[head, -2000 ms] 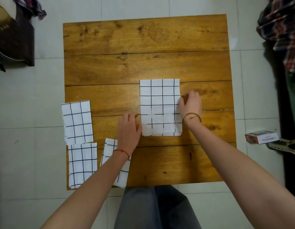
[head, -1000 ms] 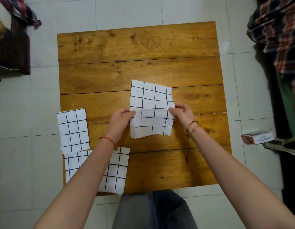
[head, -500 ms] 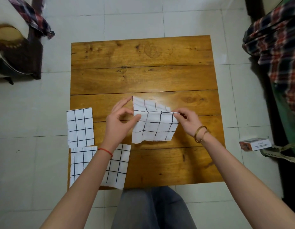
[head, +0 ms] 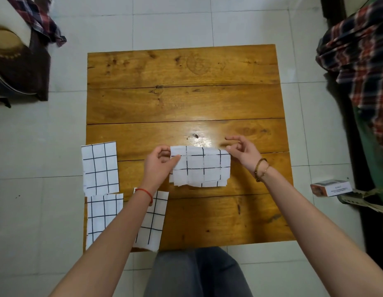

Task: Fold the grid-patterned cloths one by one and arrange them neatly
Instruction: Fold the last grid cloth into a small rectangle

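A white cloth with a black grid [head: 202, 168] is doubled over near the middle of the wooden table [head: 186, 99], its fold along the far edge. My left hand [head: 159, 165] pinches its upper left corner. My right hand [head: 243, 152] pinches the upper right corner, with two fingers spread. Three more grid cloths lie flat at the table's left: one [head: 100, 168] overhanging the left edge, one [head: 103, 217] at the near-left corner, one [head: 153, 221] partly under my left forearm.
Pale floor tiles surround the table. A small box [head: 331, 187] lies on the floor to the right, beside plaid fabric [head: 362, 52]. A dark bag and more plaid cloth [head: 21, 61] sit at the far left. My grey-trousered knees [head: 197, 273] meet the near edge.
Both hands lifted the flat cloth off the table by its side edges. They then folded its far half over toward me, so it is now half as tall.
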